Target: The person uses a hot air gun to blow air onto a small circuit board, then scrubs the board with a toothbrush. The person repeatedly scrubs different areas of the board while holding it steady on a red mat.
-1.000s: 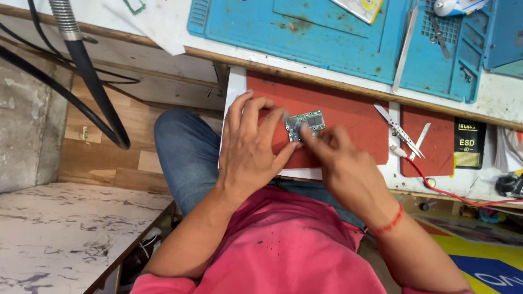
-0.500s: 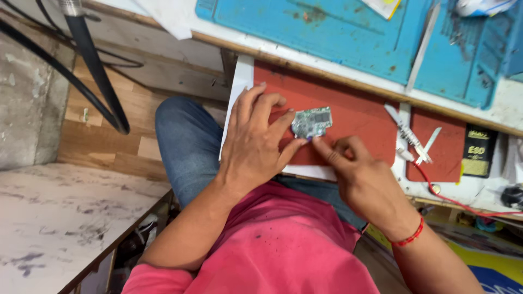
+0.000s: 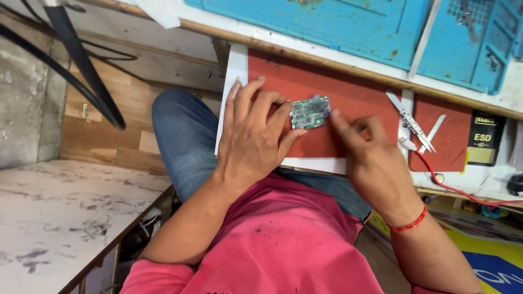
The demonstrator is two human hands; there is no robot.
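The left hand (image 3: 253, 139) pinched a small green rectangular circuit board (image 3: 309, 112) in its fingers over the red rubber mat (image 3: 354, 92) on the counter; the right hand (image 3: 370, 155), fingers curled, touched the board's edge with its forefinger.

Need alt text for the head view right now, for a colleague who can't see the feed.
A person's left hand steadies a small green circuit board on a red work mat while the right hand touches the board's right edge with a fingertip. Metal tweezers lie to the right, blue mats behind.
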